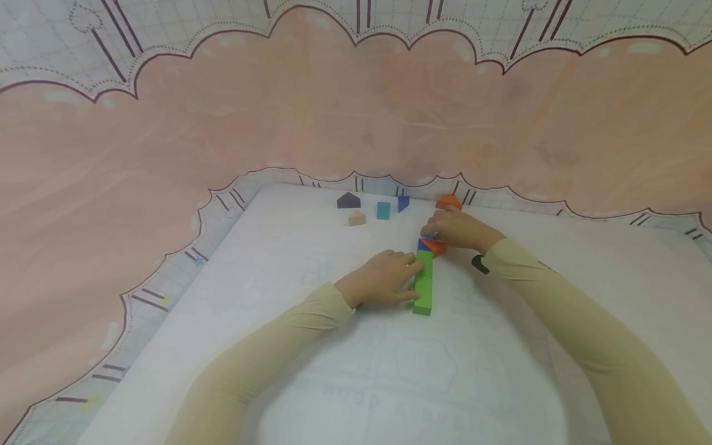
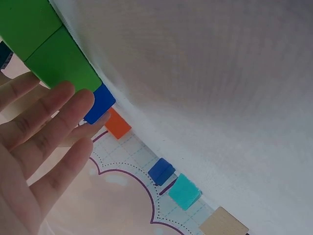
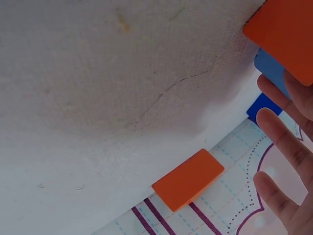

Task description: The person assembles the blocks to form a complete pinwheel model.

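Two green blocks point(image 1: 423, 290) lie end to end in a row on the white table. My left hand point(image 1: 384, 277) reaches in from their left, its fairly straight fingers against their side; the left wrist view shows those fingers spread. At the row's far end sit a dark blue triangular block point(image 1: 421, 245) and an orange triangular block point(image 1: 437, 247), side by side. Just beyond them, my right hand point(image 1: 463, 228) pinches a lighter blue block point(image 3: 272, 71) between thumb and finger, the other fingers held apart. The hand partly hides that block in the head view.
Toward the table's far edge stand a dark grey triangular block point(image 1: 348, 201), a beige block point(image 1: 357, 218), a teal block point(image 1: 383, 211), a blue triangular block point(image 1: 403, 203) and an orange curved block point(image 1: 449, 201). Behind hangs a pink patterned cloth point(image 1: 356, 111).
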`<state>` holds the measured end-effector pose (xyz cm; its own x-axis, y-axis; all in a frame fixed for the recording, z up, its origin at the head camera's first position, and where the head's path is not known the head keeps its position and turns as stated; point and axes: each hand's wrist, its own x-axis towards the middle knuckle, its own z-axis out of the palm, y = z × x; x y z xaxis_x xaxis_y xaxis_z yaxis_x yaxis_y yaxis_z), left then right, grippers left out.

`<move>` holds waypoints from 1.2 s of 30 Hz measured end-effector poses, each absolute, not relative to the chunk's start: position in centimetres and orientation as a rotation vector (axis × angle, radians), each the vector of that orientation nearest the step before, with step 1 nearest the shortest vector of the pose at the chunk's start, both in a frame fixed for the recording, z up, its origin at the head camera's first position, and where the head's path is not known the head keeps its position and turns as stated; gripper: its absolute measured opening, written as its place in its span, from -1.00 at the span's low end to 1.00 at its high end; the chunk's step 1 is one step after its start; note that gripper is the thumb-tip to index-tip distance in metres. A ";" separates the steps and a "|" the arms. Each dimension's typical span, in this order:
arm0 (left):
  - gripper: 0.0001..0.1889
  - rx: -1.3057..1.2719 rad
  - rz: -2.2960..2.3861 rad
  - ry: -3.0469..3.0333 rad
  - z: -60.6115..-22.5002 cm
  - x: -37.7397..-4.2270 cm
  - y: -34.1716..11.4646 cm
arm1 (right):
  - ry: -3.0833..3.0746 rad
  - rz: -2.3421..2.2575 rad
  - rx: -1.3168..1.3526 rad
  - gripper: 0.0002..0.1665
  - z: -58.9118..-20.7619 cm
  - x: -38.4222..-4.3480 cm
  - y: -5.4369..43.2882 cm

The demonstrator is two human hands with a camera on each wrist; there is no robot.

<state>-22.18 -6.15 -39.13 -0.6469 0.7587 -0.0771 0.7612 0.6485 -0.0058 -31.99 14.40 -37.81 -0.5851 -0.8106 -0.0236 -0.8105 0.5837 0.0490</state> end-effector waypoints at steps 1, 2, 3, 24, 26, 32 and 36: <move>-0.39 1.291 -0.060 2.792 -39.2 -22.2 -6.2 | -2.793 -0.084 1.431 -0.67 -37.8 -32.0 14.4; -0.39 1.293 -0.062 2.794 -39.2 -22.2 -6.2 | -2.793 -0.082 1.433 -0.67 -37.8 -32.1 14.4; -0.39 1.296 -0.063 2.796 -39.2 -22.3 -6.2 | -2.797 -0.076 1.432 -0.68 -37.8 -32.1 14.4; -0.40 1.314 -0.040 2.793 -39.4 -22.4 -6.3 | -2.761 -0.015 1.036 -0.57 -36.5 -35.8 18.5; -0.40 1.315 -0.039 2.795 -39.4 -22.4 -6.3 | -2.734 -0.059 1.031 -0.61 -36.9 -36.2 18.6; -0.40 1.303 -0.041 2.796 -39.3 -22.2 -6.3 | -2.731 -0.174 0.992 -0.68 -37.9 -36.9 18.2; -0.39 1.285 -0.040 2.791 -39.1 -22.0 -6.3 | -2.746 -0.238 0.981 -0.67 -38.1 -37.0 17.8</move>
<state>-22.02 -6.28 -39.10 -0.6483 0.7578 -0.0736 0.7596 0.6503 0.0049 -37.05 17.75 -38.14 -0.7543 -0.6397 0.1477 -0.6048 0.7646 0.2226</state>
